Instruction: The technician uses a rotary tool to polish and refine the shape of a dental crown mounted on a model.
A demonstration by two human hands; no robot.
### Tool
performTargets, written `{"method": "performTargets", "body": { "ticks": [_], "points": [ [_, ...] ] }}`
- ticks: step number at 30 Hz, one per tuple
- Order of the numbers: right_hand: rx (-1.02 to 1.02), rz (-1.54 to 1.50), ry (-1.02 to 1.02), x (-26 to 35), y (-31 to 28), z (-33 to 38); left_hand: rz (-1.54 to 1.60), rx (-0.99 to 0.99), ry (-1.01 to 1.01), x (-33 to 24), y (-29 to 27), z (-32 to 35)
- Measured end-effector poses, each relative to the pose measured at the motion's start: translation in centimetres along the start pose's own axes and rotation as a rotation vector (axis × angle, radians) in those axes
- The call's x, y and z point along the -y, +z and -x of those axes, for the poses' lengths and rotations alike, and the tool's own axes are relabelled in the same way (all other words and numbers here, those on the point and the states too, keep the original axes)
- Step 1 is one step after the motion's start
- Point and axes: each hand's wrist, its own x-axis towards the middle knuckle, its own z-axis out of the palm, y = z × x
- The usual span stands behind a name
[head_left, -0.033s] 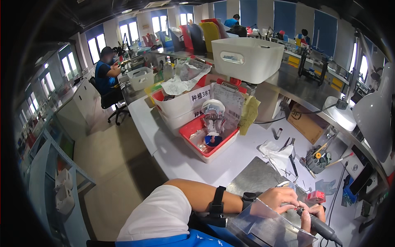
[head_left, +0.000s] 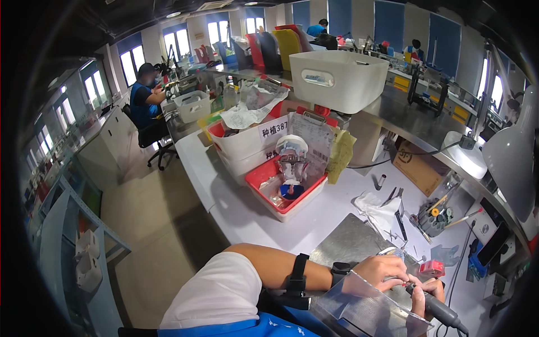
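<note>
My left hand (head_left: pixel 383 273) is closed in a pinch, its fingertips meeting those of my other hand. Whatever small piece sits between them is too tiny and covered to name; a speck of red shows there. My right hand (head_left: pixel 428 293) is wrapped round a dark grey rotary handpiece (head_left: pixel 441 312), whose cord runs off at the lower right. The handpiece's tip points toward the pinched fingers. A clear plastic shield (head_left: pixel 359 306) stands tilted in front of my hands, overlapping part of them. Just beyond the hands lies a small red box (head_left: pixel 432 268).
A metal plate (head_left: pixel 337 244) lies on the white bench. Farther off, a red-and-white tray (head_left: pixel 268 209) holds a dental model (head_left: pixel 292 168). A white cloth (head_left: pixel 375 210), pliers, a bur holder (head_left: pixel 436 220) and a lamp (head_left: pixel 510 168) stand to the right. A person (head_left: pixel 146 98) sits far left.
</note>
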Motion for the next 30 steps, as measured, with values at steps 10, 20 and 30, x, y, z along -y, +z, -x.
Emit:
{"method": "performTargets", "body": {
  "ticks": [10, 20, 30],
  "points": [
    [-0.026, 0.063, -0.060, 1.1, 1.0, -0.2, -0.016, -0.001, 0.032, 0.6, 0.1, -0.3],
    [-0.027, -0.024, 0.034, 0.8, 0.5, -0.1, 0.018, 0.008, -0.007, 0.2, -0.1, -0.2],
    [-0.052, 0.005, 0.027, 1.1, 1.1, -0.2, 0.051, -0.001, -0.056, 0.0, -0.1, -0.4]
  ]
}}
